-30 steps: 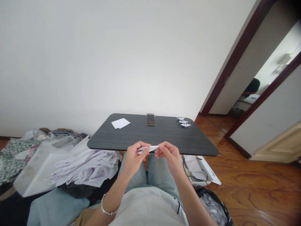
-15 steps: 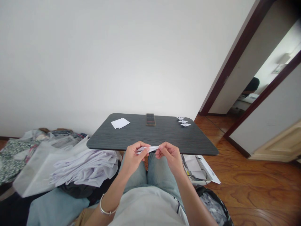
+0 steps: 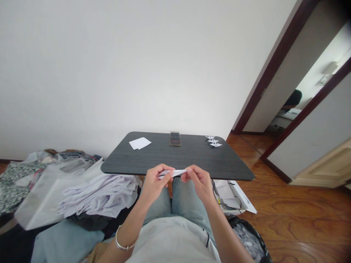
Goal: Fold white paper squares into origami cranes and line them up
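A narrow piece of folded white paper (image 3: pixel 178 172) is held between my two hands, just over the near edge of the dark table (image 3: pixel 164 159). My left hand (image 3: pixel 157 181) pinches its left end, thumb on top. With thumb and fingertips, my right hand (image 3: pixel 197 179) grips the pointed right end. The fingers hide part of the folds. Three white paper cranes (image 3: pixel 213 141) stand in a row at the far right of the table. Flat white paper sheets (image 3: pixel 140 143) overlap at the far left.
A dark phone-like object (image 3: pixel 175 138) lies at the table's back middle, near the wall. Piled clothes (image 3: pixel 98 195) are on the left. To the right below the table are a white box (image 3: pixel 229 197) with cables and a black bag (image 3: pixel 248 237) of paper scraps.
Almost nothing differs. The folded paper has tilted slightly between my fingers, and both hands keep their pinch on it.
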The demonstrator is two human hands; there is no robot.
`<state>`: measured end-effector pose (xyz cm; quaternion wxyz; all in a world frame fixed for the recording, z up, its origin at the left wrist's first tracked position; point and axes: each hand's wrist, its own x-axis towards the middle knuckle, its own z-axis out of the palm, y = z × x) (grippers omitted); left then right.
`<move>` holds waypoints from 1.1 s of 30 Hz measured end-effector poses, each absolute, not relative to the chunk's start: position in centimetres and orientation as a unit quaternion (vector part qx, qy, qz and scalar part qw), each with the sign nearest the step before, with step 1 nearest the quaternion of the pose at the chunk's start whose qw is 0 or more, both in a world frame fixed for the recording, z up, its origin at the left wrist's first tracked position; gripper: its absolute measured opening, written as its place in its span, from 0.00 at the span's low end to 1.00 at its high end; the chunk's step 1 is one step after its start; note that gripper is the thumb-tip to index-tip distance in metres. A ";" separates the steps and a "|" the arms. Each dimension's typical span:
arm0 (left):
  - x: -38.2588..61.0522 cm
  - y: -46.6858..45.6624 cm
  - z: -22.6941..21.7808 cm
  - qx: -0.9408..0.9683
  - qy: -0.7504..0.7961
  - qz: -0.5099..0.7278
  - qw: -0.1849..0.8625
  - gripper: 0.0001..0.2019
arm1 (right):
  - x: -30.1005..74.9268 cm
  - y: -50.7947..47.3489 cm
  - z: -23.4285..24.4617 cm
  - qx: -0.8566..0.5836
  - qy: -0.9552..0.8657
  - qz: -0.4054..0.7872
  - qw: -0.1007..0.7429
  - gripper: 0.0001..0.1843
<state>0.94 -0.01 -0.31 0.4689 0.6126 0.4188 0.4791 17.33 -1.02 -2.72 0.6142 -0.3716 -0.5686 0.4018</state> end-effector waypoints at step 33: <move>0.8 -0.1 -0.1 0.638 0.423 0.464 0.446 0.12 | 17.4 -1.3 -2.6 -0.394 -0.536 0.427 0.613 0.09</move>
